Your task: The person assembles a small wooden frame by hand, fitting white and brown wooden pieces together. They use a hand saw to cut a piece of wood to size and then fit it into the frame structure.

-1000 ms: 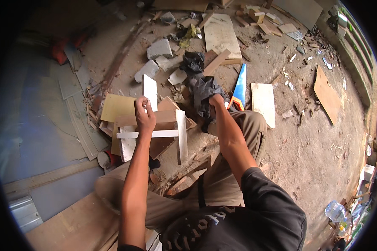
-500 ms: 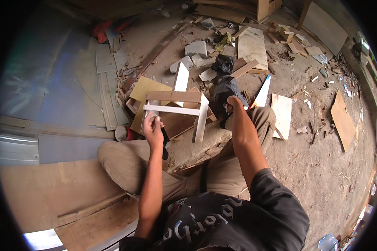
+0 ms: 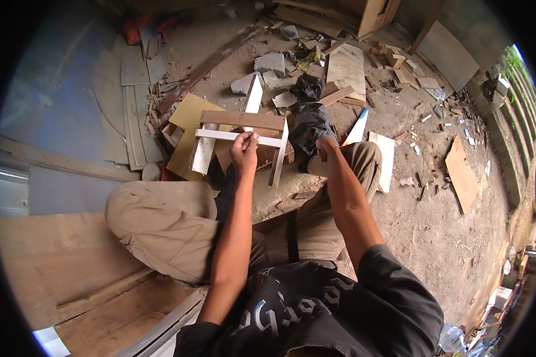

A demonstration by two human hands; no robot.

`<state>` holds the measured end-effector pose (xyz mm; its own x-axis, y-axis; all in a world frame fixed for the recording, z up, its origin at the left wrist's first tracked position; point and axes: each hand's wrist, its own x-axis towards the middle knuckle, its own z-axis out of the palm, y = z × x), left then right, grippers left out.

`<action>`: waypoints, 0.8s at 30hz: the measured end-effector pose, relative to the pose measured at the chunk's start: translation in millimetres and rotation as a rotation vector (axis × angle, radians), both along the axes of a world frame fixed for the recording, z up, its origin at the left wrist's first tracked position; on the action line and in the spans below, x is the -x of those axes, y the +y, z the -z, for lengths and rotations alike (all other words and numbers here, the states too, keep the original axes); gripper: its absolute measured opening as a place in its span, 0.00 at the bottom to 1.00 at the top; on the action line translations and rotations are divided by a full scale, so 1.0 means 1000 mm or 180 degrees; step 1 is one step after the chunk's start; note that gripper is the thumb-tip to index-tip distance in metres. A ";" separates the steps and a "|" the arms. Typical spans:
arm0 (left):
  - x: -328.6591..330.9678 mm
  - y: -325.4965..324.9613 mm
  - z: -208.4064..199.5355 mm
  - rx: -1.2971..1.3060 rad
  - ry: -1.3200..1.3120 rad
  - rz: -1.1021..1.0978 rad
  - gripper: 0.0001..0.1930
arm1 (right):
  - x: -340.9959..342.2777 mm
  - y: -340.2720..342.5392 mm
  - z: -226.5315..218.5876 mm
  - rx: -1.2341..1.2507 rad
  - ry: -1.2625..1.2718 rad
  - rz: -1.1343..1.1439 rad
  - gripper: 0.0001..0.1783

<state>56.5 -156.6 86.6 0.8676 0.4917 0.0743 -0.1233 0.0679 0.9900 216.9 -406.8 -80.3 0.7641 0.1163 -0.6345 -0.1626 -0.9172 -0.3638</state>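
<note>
A small wooden frame with legs, like a little stool, stands in front of me, with a brown top board [image 3: 244,120] and a white strip [image 3: 220,135] across its near side. My left hand [image 3: 245,150] is at the middle of that strip, thumb and fingertips pinched together. Whatever lies between them is too small to make out. To the right, my right hand [image 3: 326,146] is down against a crumpled black plastic bag [image 3: 312,122]. Its fingers are mostly hidden, so its grip does not show.
A handsaw [image 3: 357,126] with a pale blade rests beyond my right knee. A yellowish board [image 3: 187,140] lies behind the frame's left side. Farther off are concrete chunks [image 3: 270,63], a stained panel [image 3: 346,71] and scattered wood scraps. A brown board [image 3: 460,175] lies at right.
My left hand has moved right along the white strip, from the frame's left leg to the strip's middle. My right hand stays by the black bag. The whole view has shifted slightly.
</note>
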 end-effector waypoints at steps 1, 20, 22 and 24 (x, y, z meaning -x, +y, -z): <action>-0.001 -0.012 0.002 -0.0043 0.0130 0.0024 0.10 | 0.008 -0.011 -0.002 0.0023 -0.0315 0.0299 0.14; -0.030 -0.013 0.035 -0.1016 0.0569 0.0178 0.12 | 0.074 -0.015 -0.107 -0.2043 -0.1398 0.2272 0.18; -0.034 -0.010 0.041 -0.1497 0.0377 0.0233 0.12 | 0.111 0.010 -0.143 -0.2642 -0.1024 0.2668 0.17; -0.042 -0.017 0.042 -0.1666 0.0256 0.0401 0.11 | 0.121 0.022 -0.143 -0.2785 -0.0910 0.2854 0.17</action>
